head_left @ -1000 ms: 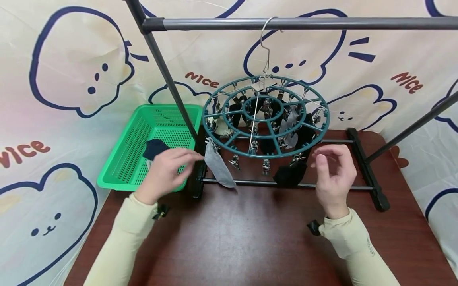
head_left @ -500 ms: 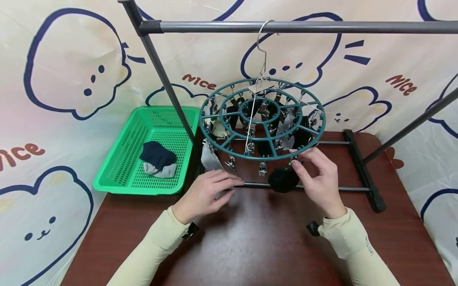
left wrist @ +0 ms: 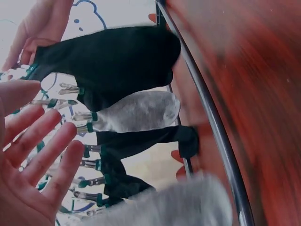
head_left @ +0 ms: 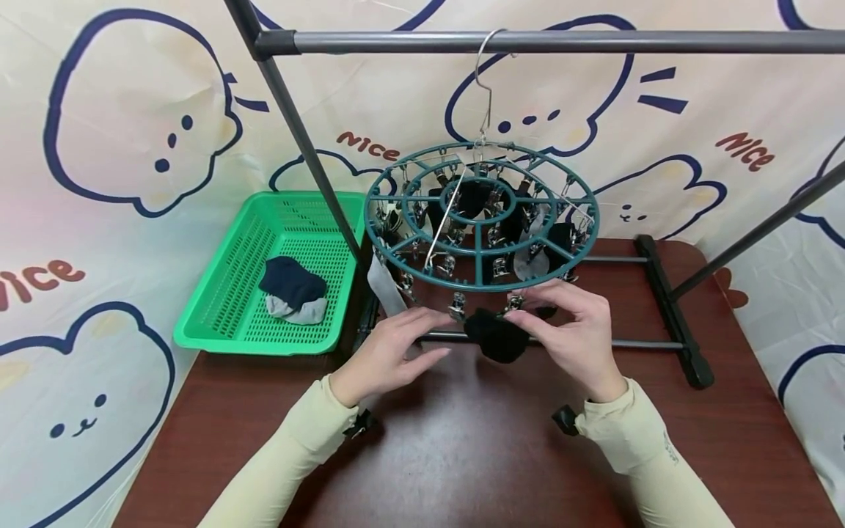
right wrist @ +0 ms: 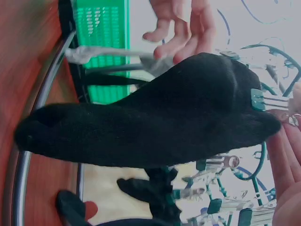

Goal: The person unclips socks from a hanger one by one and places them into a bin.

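Observation:
A round green clip hanger [head_left: 480, 284] hangs from the rack bar by a wire hook, with socks on its metal clips. Near its front edge my right hand [head_left: 574, 334] pinches the metal clip [right wrist: 273, 101] that holds a black sock [head_left: 496, 337]. That sock dangles sideways across the right wrist view, its top end in the clip. My left hand [head_left: 392, 348] is left of the sock, fingers loosely extended, holding nothing. Behind it hangs a grey sock [head_left: 384, 286], partly hidden. More black socks and a grey sock [left wrist: 141, 112] hang from other clips in the left wrist view.
A green basket [head_left: 198, 323] stands at the left, holding a navy sock [head_left: 293, 281] and a grey sock [head_left: 306, 314]. The dark rack's bar [head_left: 370, 42] crosses above, and its foot [head_left: 673, 315] rests on the brown table [head_left: 462, 440] at the right.
The hanger has turned, carrying the front black sock leftward. My right hand has moved left and now grips that sock's clip. My left hand has come right, from beside the basket to below the hanger.

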`<state>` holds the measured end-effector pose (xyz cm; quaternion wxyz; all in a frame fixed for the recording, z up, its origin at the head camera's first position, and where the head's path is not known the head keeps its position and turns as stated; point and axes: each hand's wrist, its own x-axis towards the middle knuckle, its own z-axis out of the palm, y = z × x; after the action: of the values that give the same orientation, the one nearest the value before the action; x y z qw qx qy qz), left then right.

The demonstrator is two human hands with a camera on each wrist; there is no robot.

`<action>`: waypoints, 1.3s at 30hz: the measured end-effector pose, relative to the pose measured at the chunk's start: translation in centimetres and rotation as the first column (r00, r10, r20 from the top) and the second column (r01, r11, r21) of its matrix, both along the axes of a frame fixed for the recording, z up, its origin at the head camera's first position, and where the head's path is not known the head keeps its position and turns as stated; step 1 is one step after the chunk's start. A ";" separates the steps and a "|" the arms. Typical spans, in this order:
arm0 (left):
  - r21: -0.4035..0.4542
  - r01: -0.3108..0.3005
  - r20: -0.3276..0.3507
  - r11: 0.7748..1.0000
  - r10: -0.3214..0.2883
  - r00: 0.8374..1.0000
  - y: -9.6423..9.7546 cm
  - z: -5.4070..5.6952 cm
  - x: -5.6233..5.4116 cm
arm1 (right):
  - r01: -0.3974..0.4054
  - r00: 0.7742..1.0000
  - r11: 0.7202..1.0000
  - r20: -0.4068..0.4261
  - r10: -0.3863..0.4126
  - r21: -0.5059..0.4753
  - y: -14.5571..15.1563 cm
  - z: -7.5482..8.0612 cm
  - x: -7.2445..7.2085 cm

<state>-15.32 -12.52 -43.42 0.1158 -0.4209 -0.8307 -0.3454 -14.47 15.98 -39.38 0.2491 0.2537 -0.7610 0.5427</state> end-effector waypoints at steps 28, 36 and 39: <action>0.274 -0.115 0.533 0.955 -0.051 0.845 1.5 -0.2 0.6 | -0.218 0.976 0.972 -0.002 0.219 -0.088 -4.7 0.3 -0.4; 0.261 -0.117 0.521 0.958 -0.037 0.853 1.6 -0.1 0.7 | -0.191 0.982 0.980 -0.005 0.191 -0.055 -4.6 0.3 -0.4; 0.250 -0.121 0.522 0.961 -0.028 0.852 1.6 -0.1 0.6 | -0.186 0.983 0.982 -0.005 0.186 -0.047 -4.6 0.3 -0.4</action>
<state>-14.70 -10.97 -43.52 -0.0479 -0.2712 -0.7851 -0.5547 -14.88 11.42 -39.09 0.2035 0.3177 -0.7209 0.5813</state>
